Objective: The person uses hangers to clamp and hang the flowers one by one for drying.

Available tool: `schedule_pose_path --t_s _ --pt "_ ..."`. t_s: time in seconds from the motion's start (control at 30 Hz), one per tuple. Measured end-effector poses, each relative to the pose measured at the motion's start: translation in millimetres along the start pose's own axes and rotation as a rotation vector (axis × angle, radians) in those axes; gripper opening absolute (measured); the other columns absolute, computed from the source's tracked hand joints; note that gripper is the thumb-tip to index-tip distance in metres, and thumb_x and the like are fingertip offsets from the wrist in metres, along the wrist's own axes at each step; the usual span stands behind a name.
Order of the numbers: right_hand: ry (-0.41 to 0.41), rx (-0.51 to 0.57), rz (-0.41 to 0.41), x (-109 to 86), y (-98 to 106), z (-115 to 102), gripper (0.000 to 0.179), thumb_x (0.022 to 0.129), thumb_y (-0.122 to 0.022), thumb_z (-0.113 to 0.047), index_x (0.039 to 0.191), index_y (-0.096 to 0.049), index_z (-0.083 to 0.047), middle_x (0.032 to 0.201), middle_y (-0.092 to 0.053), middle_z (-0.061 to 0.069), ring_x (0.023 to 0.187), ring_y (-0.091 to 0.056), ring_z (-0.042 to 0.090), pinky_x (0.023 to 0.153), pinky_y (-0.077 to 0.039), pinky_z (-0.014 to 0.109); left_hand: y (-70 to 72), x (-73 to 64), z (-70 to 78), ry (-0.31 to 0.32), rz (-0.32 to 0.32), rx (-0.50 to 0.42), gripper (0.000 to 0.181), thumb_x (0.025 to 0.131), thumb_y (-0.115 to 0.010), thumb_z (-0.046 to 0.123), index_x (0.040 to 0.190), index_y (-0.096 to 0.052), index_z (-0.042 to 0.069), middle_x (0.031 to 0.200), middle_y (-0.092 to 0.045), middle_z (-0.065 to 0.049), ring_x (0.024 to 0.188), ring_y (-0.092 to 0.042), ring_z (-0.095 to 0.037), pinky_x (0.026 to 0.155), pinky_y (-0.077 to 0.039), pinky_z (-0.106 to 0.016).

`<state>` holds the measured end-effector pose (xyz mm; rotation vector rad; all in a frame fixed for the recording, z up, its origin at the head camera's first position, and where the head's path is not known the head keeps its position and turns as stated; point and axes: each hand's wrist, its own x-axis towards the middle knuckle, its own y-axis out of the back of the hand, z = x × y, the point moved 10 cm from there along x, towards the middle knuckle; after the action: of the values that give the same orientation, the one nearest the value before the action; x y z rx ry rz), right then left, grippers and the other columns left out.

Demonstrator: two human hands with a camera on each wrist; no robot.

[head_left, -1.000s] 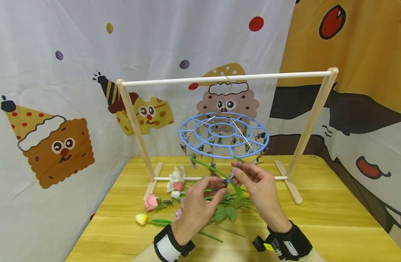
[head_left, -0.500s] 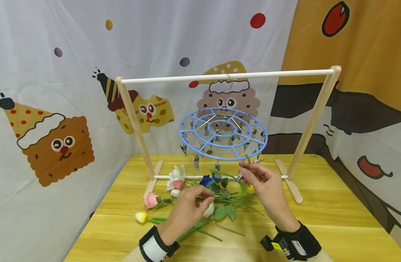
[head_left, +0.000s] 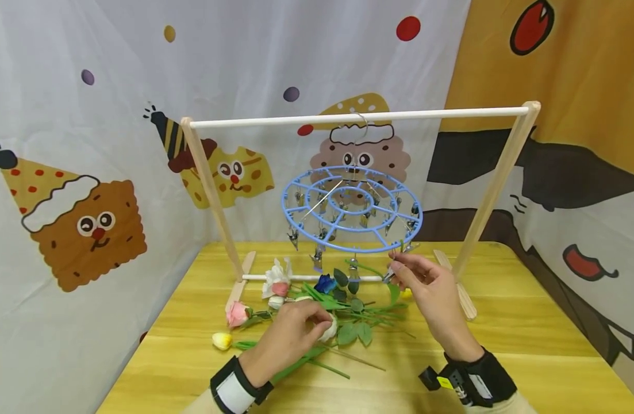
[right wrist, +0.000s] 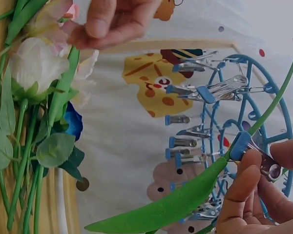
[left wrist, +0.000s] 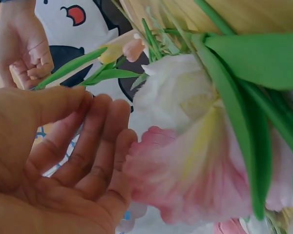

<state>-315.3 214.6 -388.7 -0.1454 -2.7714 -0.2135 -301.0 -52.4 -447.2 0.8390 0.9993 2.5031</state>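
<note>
My right hand pinches a metal clothes clip with blue tips, under the right front rim of a round blue clip hanger. A green flower stem with a long leaf runs through the clip's tips in the right wrist view. A yellow bloom shows low beside that hand. My left hand is held over the flowers, fingers loosely curled around nothing. Right by its fingertips lie a white flower and a pink frilled flower.
The hanger hooks on the white bar of a wooden stand, with several clips dangling. On the table lie a pink rose, a yellow tulip, a blue flower and several green stems. A printed cloth hangs behind.
My left hand has left the clip and drawn back to the lower left over the flowers. My right hand has shifted slightly right with the clip, and the hanger has turned a little.
</note>
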Motion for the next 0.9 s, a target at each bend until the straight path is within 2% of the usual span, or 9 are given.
schedule_pose_path --t_s 0.17,0.23,0.3,0.4,0.47,0.53,0.63,0.73,0.9 --pt "-0.009 0.001 0.017 3.9 10 3 0.039 0.117 -0.075 -0.022 0.147 -0.076 0.002 0.123 -0.085 -0.016 0.093 -0.079 0.009 0.08 -0.064 0.021 -3.4 -4.5 2.4 -0.076 -0.055 0.06 0.005 0.106 -0.088 0.012 0.106 -0.088 0.018 0.1 -0.084 0.006 0.09 -0.074 0.002 0.082 -0.069 -0.027" --pt "-0.008 -0.005 0.02 5.4 13 3 0.04 0.117 -0.075 -0.024 0.148 -0.076 0.0 0.123 -0.083 -0.015 0.095 -0.078 0.009 0.082 -0.064 0.021 -4.6 -7.4 3.2 -0.1 -0.072 0.105 0.005 0.105 -0.09 0.014 0.105 -0.088 0.019 0.099 -0.084 0.008 0.088 -0.072 0.005 0.085 -0.068 -0.032" --pt "-0.001 -0.013 0.026 7.1 16 3 0.039 0.117 -0.075 -0.025 0.148 -0.076 -0.001 0.124 -0.082 -0.014 0.096 -0.077 0.009 0.082 -0.064 0.021 -5.2 -10.3 3.2 -0.116 -0.079 0.153 0.006 0.103 -0.091 0.015 0.104 -0.088 0.02 0.097 -0.083 0.01 0.087 -0.07 0.007 0.094 -0.07 -0.046" --pt "0.013 -0.036 0.036 9.0 19 4 0.038 0.118 -0.074 -0.025 0.148 -0.077 -0.002 0.125 -0.081 -0.013 0.095 -0.078 0.008 0.081 -0.064 0.021 -6.3 -14.0 0.9 -0.112 -0.088 0.204 0.006 0.102 -0.093 0.018 0.102 -0.087 0.021 0.096 -0.082 0.012 0.086 -0.067 0.009 0.095 -0.068 -0.051" --pt "0.009 -0.03 0.046 10.3 23 5 0.038 0.118 -0.074 -0.024 0.147 -0.077 -0.002 0.123 -0.082 -0.013 0.095 -0.078 0.008 0.081 -0.064 0.022 -6.6 -15.3 -0.3 -0.109 -0.09 0.223 0.006 0.102 -0.093 0.019 0.102 -0.087 0.021 0.096 -0.082 0.012 0.085 -0.066 0.009 0.095 -0.066 -0.044" --pt "0.001 -0.027 0.054 11.2 26 7 0.039 0.117 -0.075 -0.025 0.148 -0.077 0.0 0.122 -0.084 -0.015 0.095 -0.079 0.008 0.081 -0.065 0.022 -7.0 -16.1 -0.7 -0.11 -0.092 0.236 0.007 0.102 -0.093 0.019 0.102 -0.087 0.022 0.096 -0.081 0.013 0.084 -0.065 0.008 0.086 -0.058 -0.031" --pt "-0.016 -0.017 0.067 13.0 30 9 0.042 0.117 -0.075 -0.027 0.149 -0.075 0.001 0.118 -0.085 -0.016 0.094 -0.079 0.007 0.08 -0.065 0.021 -7.3 -17.2 0.9 -0.131 -0.089 0.258 0.009 0.101 -0.095 0.019 0.1 -0.087 0.023 0.095 -0.081 0.012 0.081 -0.063 0.007 0.084 -0.051 -0.024" --pt "-0.019 -0.003 0.076 15.3 33 10 0.043 0.117 -0.076 -0.027 0.148 -0.075 0.002 0.116 -0.086 -0.014 0.093 -0.079 0.007 0.079 -0.064 0.02 -7.9 -17.8 3.2 -0.155 -0.089 0.281 0.011 0.1 -0.096 0.019 0.099 -0.086 0.023 0.095 -0.082 0.011 0.078 -0.061 0.006 0.083 -0.051 -0.026" --pt "-0.02 0.038 0.09 17.9 38 11 0.039 0.115 -0.078 -0.025 0.145 -0.078 -0.001 0.111 -0.087 -0.012 0.093 -0.079 0.008 0.077 -0.062 0.019 -9.6 -20.0 5.7 -0.188 -0.096 0.323 0.009 0.098 -0.097 0.019 0.101 -0.089 0.022 0.099 -0.084 0.01 0.085 -0.071 0.001 0.09 -0.059 -0.036"
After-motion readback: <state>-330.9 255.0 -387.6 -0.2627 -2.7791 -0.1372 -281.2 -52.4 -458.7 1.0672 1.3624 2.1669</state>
